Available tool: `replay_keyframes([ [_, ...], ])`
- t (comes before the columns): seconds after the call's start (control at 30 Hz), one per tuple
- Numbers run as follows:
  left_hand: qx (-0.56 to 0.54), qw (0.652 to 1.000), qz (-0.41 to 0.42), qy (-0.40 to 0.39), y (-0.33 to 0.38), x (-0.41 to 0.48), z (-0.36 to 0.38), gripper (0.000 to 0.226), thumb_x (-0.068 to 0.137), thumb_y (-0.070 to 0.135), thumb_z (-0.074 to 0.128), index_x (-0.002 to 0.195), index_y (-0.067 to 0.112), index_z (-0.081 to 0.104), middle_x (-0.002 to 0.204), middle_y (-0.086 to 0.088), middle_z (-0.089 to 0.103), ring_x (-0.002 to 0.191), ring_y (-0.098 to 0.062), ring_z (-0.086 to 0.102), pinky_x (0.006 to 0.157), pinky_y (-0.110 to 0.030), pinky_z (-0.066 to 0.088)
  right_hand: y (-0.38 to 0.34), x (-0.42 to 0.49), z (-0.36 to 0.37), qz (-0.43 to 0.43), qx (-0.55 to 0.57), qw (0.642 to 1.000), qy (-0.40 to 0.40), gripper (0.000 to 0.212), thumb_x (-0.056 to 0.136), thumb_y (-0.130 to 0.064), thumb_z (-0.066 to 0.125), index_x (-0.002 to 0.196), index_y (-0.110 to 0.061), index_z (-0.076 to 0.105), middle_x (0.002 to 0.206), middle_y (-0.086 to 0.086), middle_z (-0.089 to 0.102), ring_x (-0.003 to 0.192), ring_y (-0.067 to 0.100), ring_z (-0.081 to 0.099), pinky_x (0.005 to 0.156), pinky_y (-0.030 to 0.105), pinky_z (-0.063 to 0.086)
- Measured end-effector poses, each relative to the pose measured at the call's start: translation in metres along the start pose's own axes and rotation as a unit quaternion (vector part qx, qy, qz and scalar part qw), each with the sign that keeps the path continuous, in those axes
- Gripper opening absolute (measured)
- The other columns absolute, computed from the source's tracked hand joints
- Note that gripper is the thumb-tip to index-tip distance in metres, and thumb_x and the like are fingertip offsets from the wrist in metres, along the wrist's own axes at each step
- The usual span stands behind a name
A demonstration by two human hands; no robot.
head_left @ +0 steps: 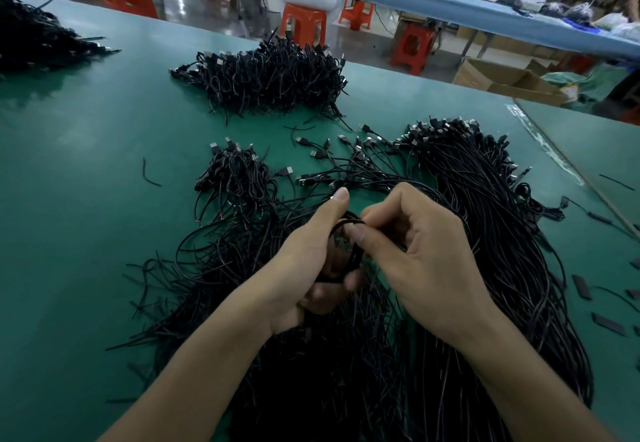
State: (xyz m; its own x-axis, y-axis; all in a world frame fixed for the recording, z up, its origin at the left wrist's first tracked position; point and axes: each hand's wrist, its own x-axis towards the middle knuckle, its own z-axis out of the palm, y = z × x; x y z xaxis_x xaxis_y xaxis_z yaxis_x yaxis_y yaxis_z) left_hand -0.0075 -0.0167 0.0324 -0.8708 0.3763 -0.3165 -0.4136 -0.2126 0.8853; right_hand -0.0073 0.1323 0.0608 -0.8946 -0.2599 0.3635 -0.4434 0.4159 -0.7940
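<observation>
The left hand (311, 268) grips a coiled black cable (349, 251) while the right hand (419, 254) pinches its loop.

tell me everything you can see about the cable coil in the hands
The cable coil is thin, black, rubbery-looking wire wound into a small loop of several turns, held upright above the loose cable heap. The left hand grips its lower part; the right hand pinches the top turn between thumb and forefinger. Its ends and any plug are hidden.

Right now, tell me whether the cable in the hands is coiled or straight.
Coiled: the cable loops between the left hand and the right hand, both gripping it.
</observation>
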Motion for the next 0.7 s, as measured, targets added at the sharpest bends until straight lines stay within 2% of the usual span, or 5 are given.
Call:
replay_keyframes([
  [0.17,0.060,0.992,0.072,0.081,-0.004,0.004,0.003,0.071,0.090,0.076,0.034,0.049,0.022,0.055,0.047,0.005,0.031,0.037,-0.012,0.020,0.039,-0.015,0.018,0.006,0.003,0.002,0.009,0.004,1.000,0.021,0.016,0.087,-0.013,0.075,0.078,-0.023,0.065,0.072,-0.008,0.070,0.069,0.016,0.068,0.064,0.045,0.056],
  [0.37,0.101,0.978,0.149,0.108,-0.001,0.003,-0.002,0.064,0.095,0.064,0.039,0.048,0.022,0.030,0.045,0.005,0.023,0.039,-0.014,0.016,0.038,-0.020,0.020,0.009,0.005,0.005,0.021,0.046,0.999,0.001,0.012,0.085,-0.017,0.078,0.079,-0.025,0.070,0.074,-0.007,0.070,0.067,0.012,0.065,0.064,0.026,0.054],
  [0.5,0.108,0.982,0.134,0.077,0.000,0.003,-0.006,0.065,0.097,0.063,0.038,0.045,0.022,0.035,0.043,0.006,0.027,0.035,-0.011,0.019,0.037,-0.018,0.019,0.011,0.007,0.002,0.016,0.086,0.996,0.014,0.012,0.080,-0.017,0.082,0.077,-0.023,0.072,0.073,-0.004,0.072,0.067,0.010,0.067,0.066,0.023,0.053],
  [0.63,0.099,0.987,0.119,0.047,0.002,0.001,-0.009,0.062,0.085,0.072,0.043,0.051,0.022,0.056,0.045,0.002,0.045,0.030,-0.007,0.029,0.034,-0.014,0.021,0.011,0.010,-0.001,0.009,0.128,0.992,-0.002,0.009,0.082,-0.014,0.080,0.080,-0.015,0.072,0.069,0.003,0.074,0.066,0.022,0.073,0.069,0.039,0.059],
  [0.7,0.103,0.987,0.115,0.042,0.002,0.001,-0.009,0.063,0.087,0.073,0.041,0.053,0.022,0.055,0.043,0.004,0.041,0.031,-0.008,0.027,0.034,-0.015,0.021,0.013,0.013,-0.002,0.014,0.102,0.995,0.012,0.009,0.079,-0.019,0.083,0.080,-0.018,0.074,0.072,0.000,0.074,0.069,0.019,0.072,0.070,0.035,0.059],
])
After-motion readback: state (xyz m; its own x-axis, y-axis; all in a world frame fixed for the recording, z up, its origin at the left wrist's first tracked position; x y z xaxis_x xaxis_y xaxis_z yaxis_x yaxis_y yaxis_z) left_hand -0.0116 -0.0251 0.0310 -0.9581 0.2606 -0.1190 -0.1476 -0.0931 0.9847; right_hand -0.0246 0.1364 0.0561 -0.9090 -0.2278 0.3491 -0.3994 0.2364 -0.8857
